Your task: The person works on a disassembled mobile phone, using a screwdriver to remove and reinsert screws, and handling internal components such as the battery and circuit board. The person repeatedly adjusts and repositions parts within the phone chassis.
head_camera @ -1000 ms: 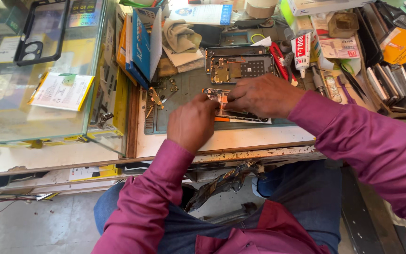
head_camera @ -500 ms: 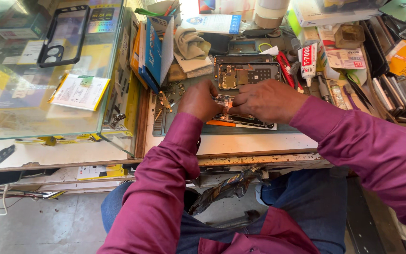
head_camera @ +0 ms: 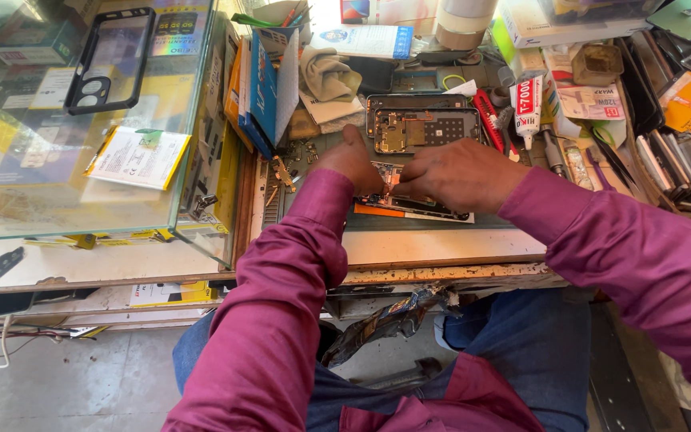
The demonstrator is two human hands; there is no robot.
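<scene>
Both hands are working over an opened phone (head_camera: 409, 206) lying on the bench mat. The left hand (head_camera: 351, 166) and right hand (head_camera: 459, 174) are meeting at its upper end, fingers bunched together, but their tips are hiding whatever they pinch. A glass case (head_camera: 81, 120) at the left is holding packaged goods, with a black phone cover (head_camera: 111, 60) lying on top.
</scene>
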